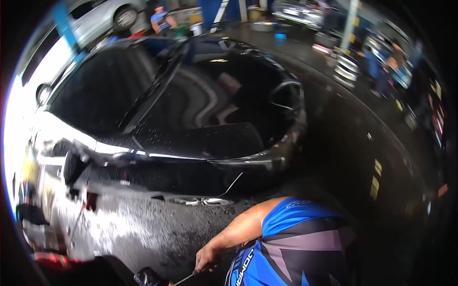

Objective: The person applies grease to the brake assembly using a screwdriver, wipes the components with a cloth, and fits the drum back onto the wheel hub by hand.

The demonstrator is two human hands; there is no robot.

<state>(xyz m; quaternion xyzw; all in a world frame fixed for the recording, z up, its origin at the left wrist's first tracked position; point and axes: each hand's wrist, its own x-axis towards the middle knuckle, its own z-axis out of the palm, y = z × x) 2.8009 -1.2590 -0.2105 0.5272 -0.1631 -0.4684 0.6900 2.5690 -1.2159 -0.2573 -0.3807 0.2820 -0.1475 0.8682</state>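
Observation:
My right hand (206, 259) is closed around a thin metal rod (183, 280) at the bottom of the view. The rod slants down to the left, toward a dark, shiny object (149, 276) at the lower edge; what that object is, I cannot tell. My right arm reaches left from a blue sleeve (293, 212). Out of view is my left hand. Beyond my arm stands a glossy black car (191, 138), its hood, windshield and side mirror (74, 164) showing, with droplets on the paint.
Wet, shiny floor (152, 229) lies between me and the car. A silver car (95, 21) and a blue post (64, 24) stand at the back left. One person (162, 20) is behind the black car; another (391, 62) is at right, past a striped pole base (346, 70).

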